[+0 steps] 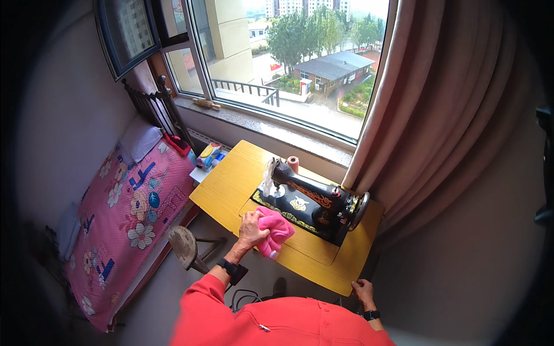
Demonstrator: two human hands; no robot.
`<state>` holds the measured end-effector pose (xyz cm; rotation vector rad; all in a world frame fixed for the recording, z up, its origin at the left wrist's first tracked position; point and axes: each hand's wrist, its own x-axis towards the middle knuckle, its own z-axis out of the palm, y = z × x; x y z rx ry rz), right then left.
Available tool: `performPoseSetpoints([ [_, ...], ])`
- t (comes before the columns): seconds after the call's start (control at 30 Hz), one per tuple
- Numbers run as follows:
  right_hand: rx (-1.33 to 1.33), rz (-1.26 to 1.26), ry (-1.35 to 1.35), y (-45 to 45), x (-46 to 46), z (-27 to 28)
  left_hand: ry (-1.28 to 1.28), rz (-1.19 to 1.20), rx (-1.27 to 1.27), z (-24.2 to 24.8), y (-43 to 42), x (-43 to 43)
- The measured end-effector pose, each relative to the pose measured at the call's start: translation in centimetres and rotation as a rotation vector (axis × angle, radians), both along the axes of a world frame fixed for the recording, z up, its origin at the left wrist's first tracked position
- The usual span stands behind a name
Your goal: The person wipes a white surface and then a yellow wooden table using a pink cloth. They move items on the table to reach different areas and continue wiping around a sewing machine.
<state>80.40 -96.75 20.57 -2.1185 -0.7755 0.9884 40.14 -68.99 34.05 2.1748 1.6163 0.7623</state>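
My left hand point(253, 231) is closed on a bunched pink cloth point(277, 229) over the front edge of the yellow wooden sewing table point(238, 173). Just beyond the cloth stands a black sewing machine point(309, 188) with gold decoration, its handwheel point(359, 211) to the right. Clear plastic film point(269, 178) hangs about the machine's needle end. At the table's near right corner, my right hand point(363, 290) grips the edge with its fingertips; the underside of that grip is hidden.
A pink thread cone point(293, 163) stands behind the machine. Left of the table are a worn wooden stool point(182, 246) and a bed with a floral pink cover point(140, 207). A curtain point(415, 108) hangs at the right, beside the window and stone sill point(268, 125). Cables point(244, 296) lie below.
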Motion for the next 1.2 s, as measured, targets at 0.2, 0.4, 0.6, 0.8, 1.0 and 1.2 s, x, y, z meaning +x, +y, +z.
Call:
performPoseSetpoints([
  [0.2,0.008,-0.001,0.036,0.3,-0.1,1.5,0.196,0.313,0.315,2.0,3.5,-6.7],
  [0.4,0.017,0.021,0.065,0.5,-0.1,2.2,0.162,0.034,-0.225,-4.2,3.2,-7.9],
  [0.6,-0.001,-0.017,0.106,0.3,0.0,2.1,0.149,0.266,-0.173,-5.7,4.4,-8.3],
  [0.8,-0.027,-0.058,0.142,0.4,-0.4,2.6,0.263,0.112,0.013,-8.5,1.3,-0.2],
  [1.0,-0.1,-0.128,0.207,0.5,0.0,1.8,0.258,-0.375,0.128,-8.6,-3.3,6.2],
  [1.2,-0.136,-0.089,0.12,-0.2,1.8,-1.1,0.287,-0.269,0.151,-9.1,0.5,1.9],
])
